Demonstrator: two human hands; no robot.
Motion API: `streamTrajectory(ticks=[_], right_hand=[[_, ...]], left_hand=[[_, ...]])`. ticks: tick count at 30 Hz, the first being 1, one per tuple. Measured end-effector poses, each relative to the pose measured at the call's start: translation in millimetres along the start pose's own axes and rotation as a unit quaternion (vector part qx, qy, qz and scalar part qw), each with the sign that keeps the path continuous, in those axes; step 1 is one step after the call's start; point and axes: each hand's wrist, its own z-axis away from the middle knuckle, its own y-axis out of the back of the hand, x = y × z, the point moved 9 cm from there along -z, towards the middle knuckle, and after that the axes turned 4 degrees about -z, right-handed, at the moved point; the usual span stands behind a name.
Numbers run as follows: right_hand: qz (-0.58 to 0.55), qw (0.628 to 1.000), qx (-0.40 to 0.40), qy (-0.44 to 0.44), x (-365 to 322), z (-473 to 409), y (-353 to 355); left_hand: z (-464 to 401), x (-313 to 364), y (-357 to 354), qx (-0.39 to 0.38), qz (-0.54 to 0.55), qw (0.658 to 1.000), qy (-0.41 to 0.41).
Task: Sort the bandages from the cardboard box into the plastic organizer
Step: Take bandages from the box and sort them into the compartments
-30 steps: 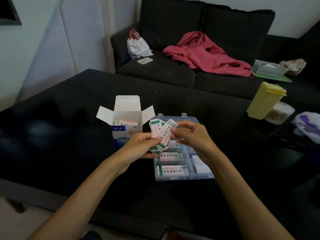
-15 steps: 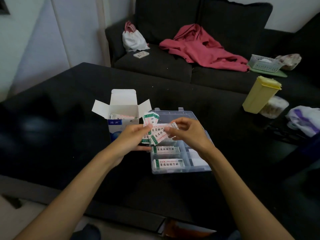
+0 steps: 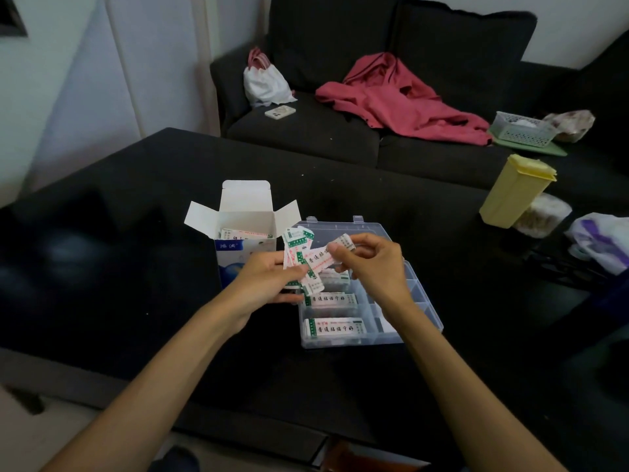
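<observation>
Dark matte surface [image 3: 136,267] in front of a black sofa carries the work. White-and-blue cardboard box [image 3: 243,240], flaps open, stands at 10 o'clock of the clear plastic compartmented organizer [image 3: 422,321]; some bandages are visible inside the box. Two near-left compartments of the organizer each hold a flat stack of white, green-edged wrapped bandages [image 3: 335,328].

Left hand [image 3: 269,281]: fingers curled, thumb on top, gripping a fanned bunch of bandages [image 3: 296,253] above the organizer's 9 o'clock edge.
Right hand [image 3: 371,264]: thumb and forefinger pinching one end of a single bandage strip [image 3: 323,258] that overlaps the bunch.

Judgement: step in hand is peeling one strip off the fan. Pull along its length, keep left thumb firm so neighbours do not slide, then lay it flat in a compartment, print aligned with the stacks.
</observation>
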Motion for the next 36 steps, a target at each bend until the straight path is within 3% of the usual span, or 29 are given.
streamTrajectory(ticks=[4,7,11,16,20,25,36], right_hand=[[0.052,0.986,-0.151,-0.05,4.8,1.7,-10.2],[0.125,0.973,-0.188,-0.035,6.6,4.1,-8.0],[0.208,0.958,-0.197,0.002,6.5,6.0,-10.9],[0.263,0.948,-0.168,0.055,2.3,2.4,-16.5],[0.252,0.952,-0.174,0.028,2.0,-2.1,-1.2],[0.332,0.916,-0.225,0.026,19.0,2.0,-14.8],[0.425,0.879,-0.208,0.063,20.5,-6.0,-16.0]], left_hand=[[-0.3,2.3,5.0,0.009,-0.054,0.998,-0.022],[-0.2,3.1,5.0,-0.005,-0.112,0.993,-0.035],[-0.4,4.2,3.3,-0.013,-0.16,0.986,-0.049],[-1.4,3.1,4.0,-0.012,-0.138,0.99,-0.037],[-0.2,10.3,18.2,0.033,-0.092,0.994,-0.049],[1.6,18.2,35.3,0.11,-0.067,0.989,-0.069],[2.7,19.4,32.6,0.112,-0.064,0.989,-0.077]])
